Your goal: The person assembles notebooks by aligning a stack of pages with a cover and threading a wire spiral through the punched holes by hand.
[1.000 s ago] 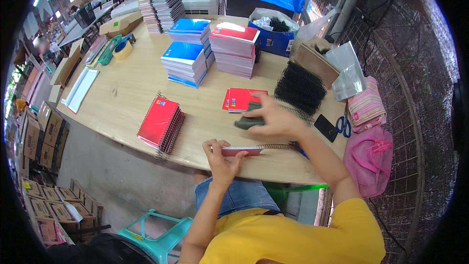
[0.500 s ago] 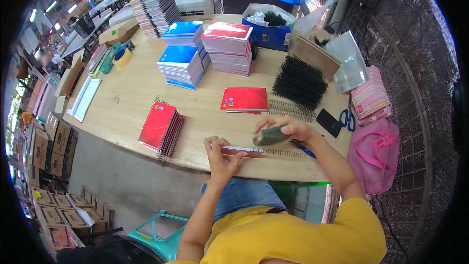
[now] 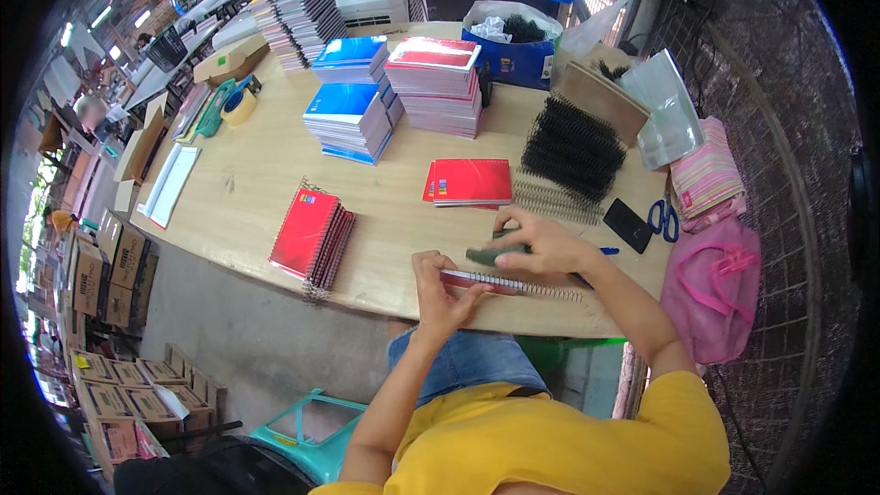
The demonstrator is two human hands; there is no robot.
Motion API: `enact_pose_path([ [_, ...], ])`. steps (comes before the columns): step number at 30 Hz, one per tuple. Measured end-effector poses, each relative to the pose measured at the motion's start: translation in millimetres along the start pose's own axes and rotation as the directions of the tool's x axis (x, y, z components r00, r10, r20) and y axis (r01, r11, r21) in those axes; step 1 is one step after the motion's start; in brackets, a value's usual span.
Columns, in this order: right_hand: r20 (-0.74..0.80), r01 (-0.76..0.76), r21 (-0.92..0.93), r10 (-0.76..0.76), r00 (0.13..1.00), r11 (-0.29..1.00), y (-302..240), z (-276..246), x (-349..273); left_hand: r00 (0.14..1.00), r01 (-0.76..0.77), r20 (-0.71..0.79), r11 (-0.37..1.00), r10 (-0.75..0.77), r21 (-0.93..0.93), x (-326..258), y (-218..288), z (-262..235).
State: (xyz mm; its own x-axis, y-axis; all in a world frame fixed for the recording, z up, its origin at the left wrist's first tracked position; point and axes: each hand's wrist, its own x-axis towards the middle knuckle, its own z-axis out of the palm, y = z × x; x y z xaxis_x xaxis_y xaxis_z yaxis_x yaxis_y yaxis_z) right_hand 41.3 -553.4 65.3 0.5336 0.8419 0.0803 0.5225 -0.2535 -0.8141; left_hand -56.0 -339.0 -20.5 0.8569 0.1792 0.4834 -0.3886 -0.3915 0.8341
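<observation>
My left hand (image 3: 440, 301) grips a small red-covered notebook (image 3: 481, 282), held on its edge near the front of the table with the spine side up. A dark wire coil (image 3: 557, 293) runs through part of that spine and sticks out to the right. My right hand (image 3: 548, 243) is closed on a dark green pad (image 3: 490, 255) just above the spine. Whether the pad touches the coil I cannot tell. Partly hidden beneath my right wrist lies a blue-handled tool (image 3: 607, 250). Two loose red notebooks (image 3: 472, 181) lie beyond my hands.
Coil-bound red notebooks (image 3: 304, 231) are stacked at left. Farther back stand blue (image 3: 346, 110) and red (image 3: 431, 92) notebook piles. Black coils (image 3: 573, 147) are heaped at right, near a phone (image 3: 627, 224), scissors (image 3: 662, 220) and a pink bag (image 3: 713, 289). Tape (image 3: 239, 109) sits far left.
My right hand and the green pad have come down closer to the notebook's spine. The whole view has shifted slightly, moving the table's contents rightward in the picture.
</observation>
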Motion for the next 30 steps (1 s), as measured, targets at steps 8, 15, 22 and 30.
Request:
enact_pose_path([
  [8,-0.105,-0.012,-0.001,0.012,0.994,1.000,4,-1,5,0.981,0.194,0.057,0.883,-0.187,-0.428,1,-11,-20],
  [15,0.032,0.092,0.174,-0.099,0.995,0.980,7,7,14,0.942,0.335,0.215,0.733,-0.258,-0.592,2,-33,-37],
  [22,0.037,-0.059,-0.023,0.060,0.998,0.998,-15,17,30,0.940,0.338,0.188,0.714,-0.284,-0.613,7,-27,-39],
  [30,-0.034,0.001,-0.078,-0.003,0.999,0.997,20,21,40,0.916,0.386,0.218,0.597,-0.336,-0.704,10,-26,-36],
])
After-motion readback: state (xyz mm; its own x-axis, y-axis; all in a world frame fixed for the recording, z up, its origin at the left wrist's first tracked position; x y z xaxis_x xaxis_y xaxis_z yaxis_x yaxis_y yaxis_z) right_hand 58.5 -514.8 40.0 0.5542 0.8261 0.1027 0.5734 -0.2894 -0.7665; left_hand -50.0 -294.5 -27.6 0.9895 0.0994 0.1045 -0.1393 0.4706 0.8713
